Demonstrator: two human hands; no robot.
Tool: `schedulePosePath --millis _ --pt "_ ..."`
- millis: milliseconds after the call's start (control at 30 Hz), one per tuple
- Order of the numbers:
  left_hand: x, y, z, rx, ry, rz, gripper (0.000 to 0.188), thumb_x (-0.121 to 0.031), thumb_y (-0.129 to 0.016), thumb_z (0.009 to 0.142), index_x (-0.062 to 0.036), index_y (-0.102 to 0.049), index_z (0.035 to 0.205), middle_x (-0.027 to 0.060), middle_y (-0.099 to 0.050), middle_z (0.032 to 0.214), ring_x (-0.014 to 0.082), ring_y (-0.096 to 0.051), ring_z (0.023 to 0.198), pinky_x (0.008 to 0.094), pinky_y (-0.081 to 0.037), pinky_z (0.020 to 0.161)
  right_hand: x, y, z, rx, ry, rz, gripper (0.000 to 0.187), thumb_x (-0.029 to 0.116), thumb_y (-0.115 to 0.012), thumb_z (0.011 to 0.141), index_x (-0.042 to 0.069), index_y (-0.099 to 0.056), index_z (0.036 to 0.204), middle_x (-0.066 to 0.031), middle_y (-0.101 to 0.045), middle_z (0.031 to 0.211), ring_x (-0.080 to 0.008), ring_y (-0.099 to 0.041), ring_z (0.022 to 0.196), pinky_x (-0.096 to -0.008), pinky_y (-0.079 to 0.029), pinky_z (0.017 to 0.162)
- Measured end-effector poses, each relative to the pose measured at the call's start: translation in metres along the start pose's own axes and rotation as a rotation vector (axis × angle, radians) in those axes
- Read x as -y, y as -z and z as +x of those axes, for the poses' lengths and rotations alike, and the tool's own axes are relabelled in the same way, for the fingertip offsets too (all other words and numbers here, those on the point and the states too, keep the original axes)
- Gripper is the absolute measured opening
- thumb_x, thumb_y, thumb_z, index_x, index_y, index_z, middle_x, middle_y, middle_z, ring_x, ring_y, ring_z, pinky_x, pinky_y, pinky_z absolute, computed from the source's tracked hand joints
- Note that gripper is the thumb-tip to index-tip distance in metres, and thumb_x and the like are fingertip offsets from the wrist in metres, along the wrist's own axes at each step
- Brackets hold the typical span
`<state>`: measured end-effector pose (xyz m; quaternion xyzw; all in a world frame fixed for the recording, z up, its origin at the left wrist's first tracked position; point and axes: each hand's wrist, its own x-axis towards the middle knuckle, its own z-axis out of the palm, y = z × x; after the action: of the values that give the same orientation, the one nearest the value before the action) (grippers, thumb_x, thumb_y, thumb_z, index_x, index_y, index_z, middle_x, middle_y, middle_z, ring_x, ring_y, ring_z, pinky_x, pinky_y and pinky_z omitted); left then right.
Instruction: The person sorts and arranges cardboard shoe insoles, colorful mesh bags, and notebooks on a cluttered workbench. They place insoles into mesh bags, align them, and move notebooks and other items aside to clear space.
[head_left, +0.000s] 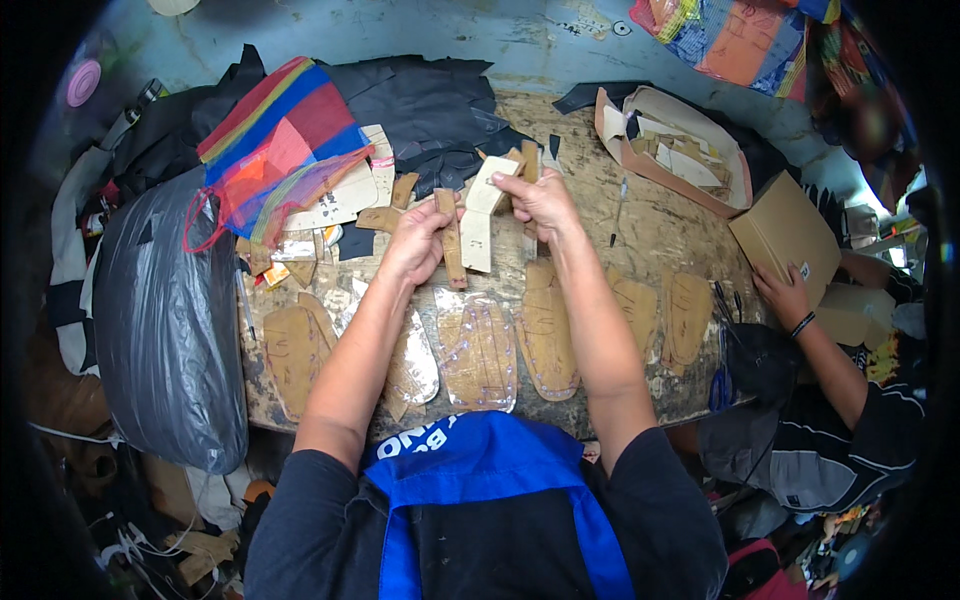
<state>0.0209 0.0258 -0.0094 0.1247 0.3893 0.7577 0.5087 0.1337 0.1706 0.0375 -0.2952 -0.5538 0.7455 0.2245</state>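
Head view shows both hands raised over the worn tabletop (645,245). Left hand (415,243) has its grip closed on a narrow brown strip (452,250), held nearly upright. Right hand (543,203) pinches a pale card (477,235), thumb on its face; the card bends across its middle and hangs just beside the strip, between the two hands. I cannot tell whether that grip also takes in the brown piece (530,155) behind the fingers.

Nearer the person, brown cut-out shapes (548,340) lie in a row. Past the left hand are a striped mesh bag (285,125), a stuffed dark plastic bag (165,310) and black sheets (400,105). On the right, an open tray (735,190) holds scraps, and a co-worker's hand (785,297) touches a cardboard box (790,235).
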Motion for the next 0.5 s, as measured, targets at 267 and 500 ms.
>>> schedulePosePath --millis 267,500 --pt "0.019 -0.027 -0.005 -0.066 -0.158 0.523 0.049 -0.006 -0.068 0.075 0.0030 -0.045 0.117 0.0081 -0.059 0.094 0.0125 -0.057 0.083 0.0257 -0.049 0.073 -0.008 -0.014 -0.002 -0.238 0.108 -0.270 0.026 0.001 -0.074 0.064 0.006 -0.049 0.061 -0.0035 -0.056 0.060 -0.0095 -0.051 0.050 -0.0243 -0.039 0.043" --pt "0.011 -0.022 -0.004 0.127 -0.064 0.180 0.046 -0.002 -0.065 0.076 0.0037 -0.046 0.117 0.0071 -0.059 0.094 0.0123 -0.058 0.083 0.0251 -0.048 0.074 -0.003 -0.001 -0.005 0.085 0.080 0.164 0.025 0.004 -0.071 0.072 0.005 -0.046 0.070 -0.0028 -0.051 0.057 -0.0057 -0.043 0.041 -0.0190 -0.031 0.034"
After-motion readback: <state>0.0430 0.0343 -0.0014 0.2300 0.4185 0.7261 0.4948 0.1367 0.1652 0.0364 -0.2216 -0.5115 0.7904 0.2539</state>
